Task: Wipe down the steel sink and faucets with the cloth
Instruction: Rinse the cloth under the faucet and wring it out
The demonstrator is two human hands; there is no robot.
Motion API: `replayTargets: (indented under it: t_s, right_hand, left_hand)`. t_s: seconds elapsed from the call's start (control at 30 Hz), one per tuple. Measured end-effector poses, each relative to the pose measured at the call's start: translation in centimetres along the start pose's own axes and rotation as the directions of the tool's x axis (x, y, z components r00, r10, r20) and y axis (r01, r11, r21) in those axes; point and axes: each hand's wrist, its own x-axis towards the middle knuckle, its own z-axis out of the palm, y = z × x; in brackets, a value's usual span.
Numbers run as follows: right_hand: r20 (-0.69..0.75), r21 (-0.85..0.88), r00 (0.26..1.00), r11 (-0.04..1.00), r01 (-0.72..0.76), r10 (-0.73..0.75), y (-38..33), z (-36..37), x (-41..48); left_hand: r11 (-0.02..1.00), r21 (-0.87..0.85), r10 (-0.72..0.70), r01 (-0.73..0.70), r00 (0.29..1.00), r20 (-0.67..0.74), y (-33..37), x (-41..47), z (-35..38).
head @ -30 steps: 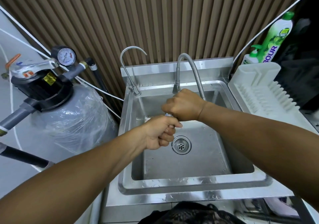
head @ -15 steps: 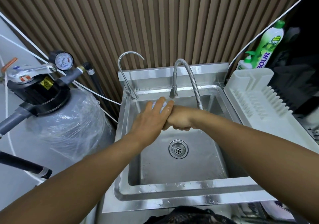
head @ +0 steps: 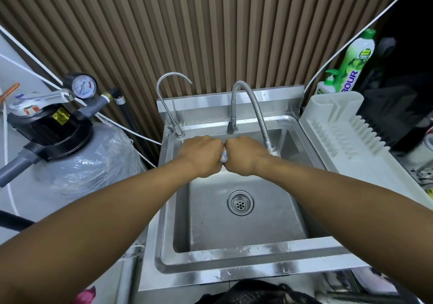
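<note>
Over the back of the steel sink (head: 234,260), my left hand (head: 201,155) and my right hand (head: 246,155) are fists pressed together, both gripping a small white and blue cloth (head: 224,157). Only a sliver of the cloth shows between them. A thin gooseneck faucet (head: 167,107) stands at the sink's back left. A flexible hose faucet (head: 254,107) arches from the back middle, and its nozzle hangs just right of my right wrist. The drain (head: 240,202) lies below my hands.
A plastic-wrapped water filter tank (head: 89,165) with a pressure gauge (head: 80,85) stands left of the sink. A white dish rack (head: 346,135) sits on the right, with a green dish soap bottle (head: 353,67) behind it. A slatted wall rises behind.
My left hand, spread open over the right fist half a second ago, has closed into a fist beside it. Both hands now sit level, side by side.
</note>
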Motion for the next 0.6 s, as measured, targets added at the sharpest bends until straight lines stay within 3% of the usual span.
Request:
replayTargets:
  t_s: [0.13,0.3,0.37,0.5,0.6]
  right_hand:
    - [-0.092,-0.296,0.984,0.948,0.118,-0.152,-0.1,-0.3,-0.2]
    - [-0.17,-0.46,0.921,0.854,0.241,-0.351,-0.1,-0.6,0.1]
    - [-0.201,-0.459,0.906,0.853,0.249,-0.373,0.1,-0.2,0.0]
    - [-0.22,-0.404,0.885,0.864,0.301,-0.411,-0.2,1.1,0.3]
    - [-0.329,-0.337,0.88,0.913,0.229,-0.342,-1.4,0.9,0.3]
  left_hand:
    - [0.929,-0.352,-0.066,0.112,0.988,0.14,-0.3,0.2,0.6]
    - [0.639,-0.725,-0.045,0.259,0.953,0.301,-0.3,0.2,1.5]
    - [0.552,-0.77,-0.023,0.321,0.929,0.371,-0.5,0.1,1.8]
    - [0.48,-0.767,0.085,0.426,0.847,0.524,-1.6,-0.3,1.6]
    - [0.464,-0.806,0.107,0.368,0.88,0.463,-2.8,-0.5,1.5]
